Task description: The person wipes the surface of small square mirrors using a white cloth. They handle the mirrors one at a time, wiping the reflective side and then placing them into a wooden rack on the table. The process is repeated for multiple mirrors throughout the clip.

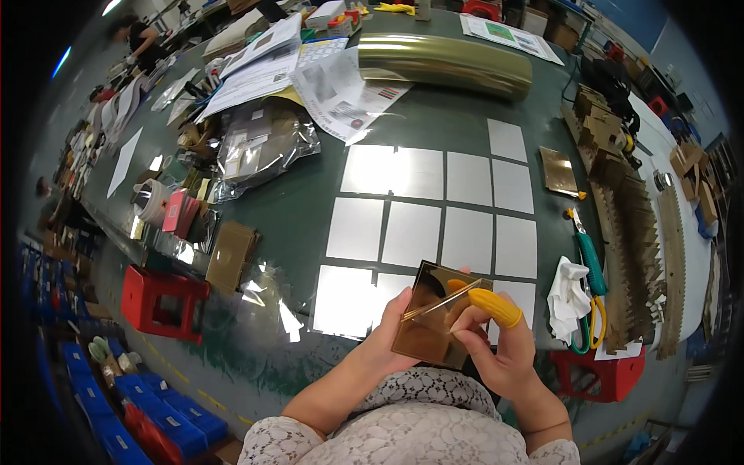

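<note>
My left hand (391, 329) grips a glossy brown, mirror-like square panel (428, 341) by its left edge, in front of my body. A thin gold edge runs slantwise across the panel; whether it is a second sheet or a strip, I cannot tell. Over the panel's right side, my right hand (500, 345) has its thumb and fingers pinched together. What they pinch, if anything, is too small to make out. A yellow finger cot (496, 308) covers one right finger. Under and beyond the hands, white rectangular sheets (411, 232) lie in rows on the green table (434, 120).
A gold film roll (446, 66) lies at the back. To the right are a small brown panel (559, 172), teal-handled cutters (589, 263), a crumpled white cloth (568, 298) and notched brown strips (628, 232). Leftward sit a plastic bag (267, 143) and stacked brown panels (231, 256).
</note>
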Demonstrator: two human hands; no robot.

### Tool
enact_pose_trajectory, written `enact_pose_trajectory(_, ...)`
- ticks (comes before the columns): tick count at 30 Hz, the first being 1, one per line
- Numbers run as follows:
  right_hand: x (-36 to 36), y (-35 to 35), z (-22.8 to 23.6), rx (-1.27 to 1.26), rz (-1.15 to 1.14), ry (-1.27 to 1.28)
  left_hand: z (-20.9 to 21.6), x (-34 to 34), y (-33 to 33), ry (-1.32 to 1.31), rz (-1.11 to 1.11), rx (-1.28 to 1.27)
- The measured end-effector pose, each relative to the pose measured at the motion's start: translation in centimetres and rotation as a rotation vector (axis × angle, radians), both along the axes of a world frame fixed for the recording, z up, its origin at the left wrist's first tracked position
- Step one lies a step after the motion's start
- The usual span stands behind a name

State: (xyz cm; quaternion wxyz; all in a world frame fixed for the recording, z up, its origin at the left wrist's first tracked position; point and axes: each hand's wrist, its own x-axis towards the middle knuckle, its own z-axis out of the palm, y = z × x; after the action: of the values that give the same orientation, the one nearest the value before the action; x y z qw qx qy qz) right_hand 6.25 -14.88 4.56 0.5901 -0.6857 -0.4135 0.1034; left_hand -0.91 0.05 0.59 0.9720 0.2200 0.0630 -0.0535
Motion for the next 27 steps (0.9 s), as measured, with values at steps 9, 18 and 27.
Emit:
enact_pose_trajectory(9, -1.2, 2.0, 0.8, 0.034, 0.053, -0.17, 0.0, -1.7, 4.1, -0.228, 0.224, -0.065)
enact_pose_trajectory(18, -5.1, 4.6, 2.8, -0.039, 0.284, -0.202, -0.1, -4.1, 8.8, -0.27, 0.573, -0.231)
enact_pose_trajectory(27, -7.4, 10.2, 3.9, 0.066, 0.363, 0.122, 0.0, -11.9, 16.1, -0.405, 0.874, -0.195)
